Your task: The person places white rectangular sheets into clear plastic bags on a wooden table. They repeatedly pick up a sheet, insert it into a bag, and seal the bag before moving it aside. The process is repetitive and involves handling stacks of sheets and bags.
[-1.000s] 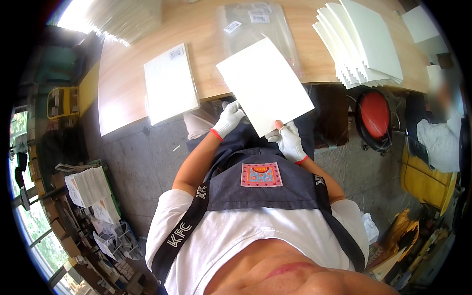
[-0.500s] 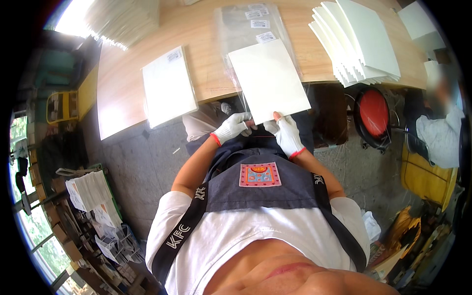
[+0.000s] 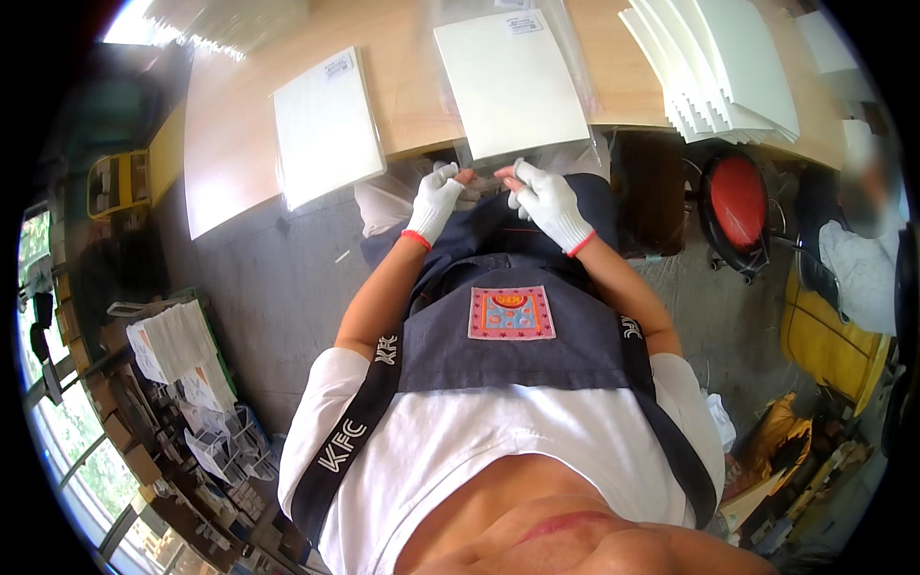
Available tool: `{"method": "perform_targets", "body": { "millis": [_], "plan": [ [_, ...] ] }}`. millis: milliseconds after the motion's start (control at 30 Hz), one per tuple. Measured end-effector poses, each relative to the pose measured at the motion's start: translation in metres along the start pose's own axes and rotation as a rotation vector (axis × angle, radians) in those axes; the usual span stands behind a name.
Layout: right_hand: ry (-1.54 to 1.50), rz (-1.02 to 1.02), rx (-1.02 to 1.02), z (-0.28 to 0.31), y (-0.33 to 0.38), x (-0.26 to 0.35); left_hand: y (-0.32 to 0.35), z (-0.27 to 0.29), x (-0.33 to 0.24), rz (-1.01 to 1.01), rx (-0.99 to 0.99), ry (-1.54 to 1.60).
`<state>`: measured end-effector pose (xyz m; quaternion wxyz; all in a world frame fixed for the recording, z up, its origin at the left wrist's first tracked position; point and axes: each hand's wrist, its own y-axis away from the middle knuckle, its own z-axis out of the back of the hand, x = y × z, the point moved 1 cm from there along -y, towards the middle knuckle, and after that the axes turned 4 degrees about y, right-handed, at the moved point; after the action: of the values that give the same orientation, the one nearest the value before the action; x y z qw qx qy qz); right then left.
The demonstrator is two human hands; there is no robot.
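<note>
Head view, one worker seen from above, two gloved hands at a desk (image 3: pixel 407 86).

Item, changed: half a second earlier the white board (image 3: pixel 513 91) was pinched at its lower edge by the right hand (image 3: pixel 551 203), its top edge below the printed labels. From where I stand it now lies flat at upper centre, a label (image 3: pixel 525 24) across its top, and the right hand has come off it.

Item, pose: both forearms rise from the middle of the frame; the left hand (image 3: pixel 438 203) and right hand sit just below the desk edge, turned inward, fingers curled, bare fingertips facing across a small gap. White knit gloves, red cuffs. Whether either grip is closed on thin clear film, I cannot tell.

Item, location: the board lies just above both hands, apart from them, with clear sleeve (image 3: pixel 561 29) showing along its right side.

Item, surroundings: a labelled, sleeved white board (image 3: pixel 328 129) at upper left; a fanned stack of white boards (image 3: pixel 714 67) at upper right; a red-seated stool (image 3: pixel 736 201) beneath that stack.
</note>
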<state>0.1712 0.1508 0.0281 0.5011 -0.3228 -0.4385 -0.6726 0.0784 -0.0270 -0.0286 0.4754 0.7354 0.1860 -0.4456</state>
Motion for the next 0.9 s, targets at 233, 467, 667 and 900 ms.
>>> {"method": "perform_targets", "body": {
  "millis": [233,467,667,900],
  "plan": [
    [0.77,0.424,-0.122,-0.037,-0.032,-0.006,0.004,0.01,0.013,0.015,0.069,0.117],
    [0.691,0.411,-0.103,-0.039,-0.036,-0.004,0.0,0.009,0.005,-0.039,-0.013,0.047],
    [0.42,0.383,-0.108,-0.02,-0.028,-0.002,0.008,0.01,0.004,-0.005,0.0,0.031],
    [0.829,0.527,-0.024,-0.036,-0.048,0.003,0.009,0.012,-0.004,-0.122,0.027,-0.207]
  ]
}}
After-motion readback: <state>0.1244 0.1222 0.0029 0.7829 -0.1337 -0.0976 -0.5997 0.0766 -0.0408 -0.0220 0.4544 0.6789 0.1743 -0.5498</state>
